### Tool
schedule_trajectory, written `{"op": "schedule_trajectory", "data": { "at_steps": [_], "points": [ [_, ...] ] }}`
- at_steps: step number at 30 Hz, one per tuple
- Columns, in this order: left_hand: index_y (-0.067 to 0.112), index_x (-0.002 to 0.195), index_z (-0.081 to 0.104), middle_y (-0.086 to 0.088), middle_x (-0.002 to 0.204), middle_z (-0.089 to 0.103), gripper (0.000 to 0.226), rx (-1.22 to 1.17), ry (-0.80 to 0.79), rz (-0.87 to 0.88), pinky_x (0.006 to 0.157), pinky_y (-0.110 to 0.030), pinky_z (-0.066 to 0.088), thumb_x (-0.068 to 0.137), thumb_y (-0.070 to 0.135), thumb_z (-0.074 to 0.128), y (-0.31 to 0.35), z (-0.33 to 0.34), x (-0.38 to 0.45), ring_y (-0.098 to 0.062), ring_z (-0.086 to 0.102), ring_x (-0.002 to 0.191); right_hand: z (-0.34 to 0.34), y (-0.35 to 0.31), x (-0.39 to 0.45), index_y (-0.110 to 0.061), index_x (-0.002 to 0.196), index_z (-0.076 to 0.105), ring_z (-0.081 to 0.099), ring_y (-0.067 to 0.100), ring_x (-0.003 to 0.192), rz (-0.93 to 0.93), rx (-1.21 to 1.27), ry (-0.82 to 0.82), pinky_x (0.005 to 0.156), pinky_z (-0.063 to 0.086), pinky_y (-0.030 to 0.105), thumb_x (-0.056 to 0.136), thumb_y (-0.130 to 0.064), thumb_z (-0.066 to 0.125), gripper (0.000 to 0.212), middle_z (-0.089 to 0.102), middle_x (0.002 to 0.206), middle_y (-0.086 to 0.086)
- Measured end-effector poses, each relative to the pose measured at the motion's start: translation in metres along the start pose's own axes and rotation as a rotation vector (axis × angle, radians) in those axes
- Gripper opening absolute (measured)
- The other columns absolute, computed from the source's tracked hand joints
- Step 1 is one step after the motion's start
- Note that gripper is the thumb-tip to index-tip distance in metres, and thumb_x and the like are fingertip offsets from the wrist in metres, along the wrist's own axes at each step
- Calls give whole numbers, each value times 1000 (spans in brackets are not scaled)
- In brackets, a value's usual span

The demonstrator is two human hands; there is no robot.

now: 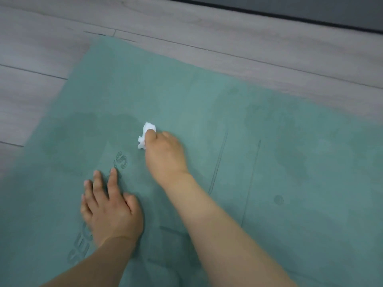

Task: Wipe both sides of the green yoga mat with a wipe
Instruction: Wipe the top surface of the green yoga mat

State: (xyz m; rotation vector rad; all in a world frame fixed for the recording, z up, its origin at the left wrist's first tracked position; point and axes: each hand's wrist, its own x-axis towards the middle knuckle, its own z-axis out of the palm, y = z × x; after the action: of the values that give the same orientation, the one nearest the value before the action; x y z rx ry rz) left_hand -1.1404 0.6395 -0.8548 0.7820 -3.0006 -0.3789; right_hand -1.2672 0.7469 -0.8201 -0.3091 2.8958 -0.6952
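The green yoga mat [207, 96] lies flat on the floor and fills most of the view, with printed lettering and thin guide lines on it. Darker damp patches show at the left and at the right of the mat. My right hand [165, 154] is closed around a crumpled white wipe [146, 135] and presses it onto the mat near the middle. My left hand [107, 206] rests flat on the mat, fingers spread, over the lettering at the lower left.
Grey wood-look floor [186, 27] surrounds the mat at the left and the far side. A dark baseboard or wall edge [310, 11] runs along the top right.
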Motion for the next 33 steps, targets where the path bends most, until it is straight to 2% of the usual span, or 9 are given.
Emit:
{"op": "schedule_trajectory", "data": {
  "at_steps": [3, 7, 10, 12, 16, 18, 25, 28, 33],
  "points": [
    [18, 149, 37, -15, 159, 27, 68, 17, -15, 9, 119, -53, 11, 83, 31, 31, -1, -1, 1, -34, 17, 148, -25, 45, -12, -11, 90, 59, 62, 34, 67, 150, -50, 181, 53, 38, 32, 83, -20, 65, 13, 66, 73, 13],
    [18, 149, 38, -15, 159, 28, 68, 17, -16, 15, 118, -54, 13, 83, 33, 28, 0, -1, -1, -36, 17, 147, -65, 148, -72, -8, 95, 57, 62, 38, 82, 674, -36, 409, 62, 42, 37, 93, -21, 49, 15, 65, 88, 20],
    [17, 148, 39, -16, 158, 29, 69, 12, -11, 14, 116, -56, 15, 82, 34, 27, 0, -2, 1, -38, 19, 146, -58, 143, -51, -9, 95, 55, 61, 38, 85, 792, -35, 481, 62, 39, 36, 93, -20, 48, 13, 66, 90, 17],
    [17, 148, 40, -16, 158, 29, 69, 15, -15, 15, 116, -55, 15, 82, 34, 27, 0, -2, 1, -38, 19, 146, -38, 103, -7, -13, 98, 55, 63, 33, 85, 593, 8, 446, 61, 40, 34, 94, -23, 48, 13, 68, 89, 10],
    [17, 148, 40, -16, 158, 29, 70, -3, -4, 15, 116, -55, 14, 81, 35, 28, 1, 0, 1, -38, 20, 146, -18, 25, 45, -11, 111, 49, 62, 28, 91, -65, -91, -35, 63, 37, 34, 89, -14, 53, 23, 69, 103, 2],
    [16, 148, 39, -17, 158, 28, 70, 5, -18, 26, 116, -56, 15, 82, 35, 28, -1, 0, 1, -38, 19, 146, -40, 48, 47, -11, 111, 51, 62, 32, 92, -92, -161, -58, 65, 39, 36, 89, -20, 55, 25, 68, 102, 10],
    [15, 147, 41, -19, 157, 30, 70, -6, -24, 22, 114, -59, 18, 82, 36, 30, 0, -2, 1, -39, 21, 145, -117, 210, -12, -8, 109, 53, 61, 34, 102, 900, 32, 485, 81, 46, 35, 93, -20, 52, 20, 67, 111, 16],
    [15, 147, 41, -19, 157, 31, 69, -1, -29, 30, 114, -59, 19, 82, 37, 31, -2, -2, 2, -40, 22, 145, -80, 156, 30, -10, 106, 56, 62, 29, 101, 657, 110, 470, 77, 45, 31, 91, -17, 52, 16, 69, 109, 7],
    [16, 147, 41, -19, 157, 30, 69, 2, -15, 32, 115, -58, 17, 82, 36, 32, -2, 0, 2, -39, 21, 145, -42, 73, 76, -10, 104, 54, 60, 35, 86, 23, -83, 74, 64, 37, 36, 92, -19, 48, 16, 68, 95, 12]
  ]
}}
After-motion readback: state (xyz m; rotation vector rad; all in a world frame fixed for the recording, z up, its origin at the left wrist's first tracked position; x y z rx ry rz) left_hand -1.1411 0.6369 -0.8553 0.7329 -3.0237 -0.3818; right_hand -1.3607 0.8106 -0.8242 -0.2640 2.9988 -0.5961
